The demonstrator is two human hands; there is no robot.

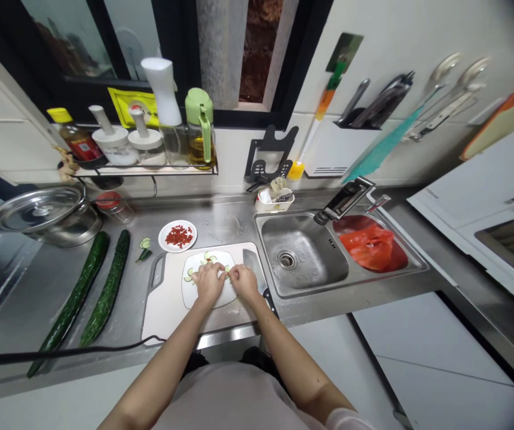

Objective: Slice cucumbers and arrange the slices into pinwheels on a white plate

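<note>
A white, squarish plate [189,297] lies on a pale cutting board [162,307], with several thin cucumber slices [188,278] around its upper and left parts. Over the plate, my left hand [210,282] and my right hand [244,282] meet with their fingertips at a small cucumber slice [227,269]. Both hands look pinched on it, though the fingers partly cover it. Beside my right hand rests a kitchen knife [253,260], its blade on the board and its black handle toward the counter's front edge.
A small white dish of chopped red pieces [179,236] sits behind the board. Cucumber scraps [144,243] and two long cucumbers [104,292] lie to the left, near a lidded steel pot [64,224]. On the right is a double sink [304,257] holding a red plastic bag [369,246].
</note>
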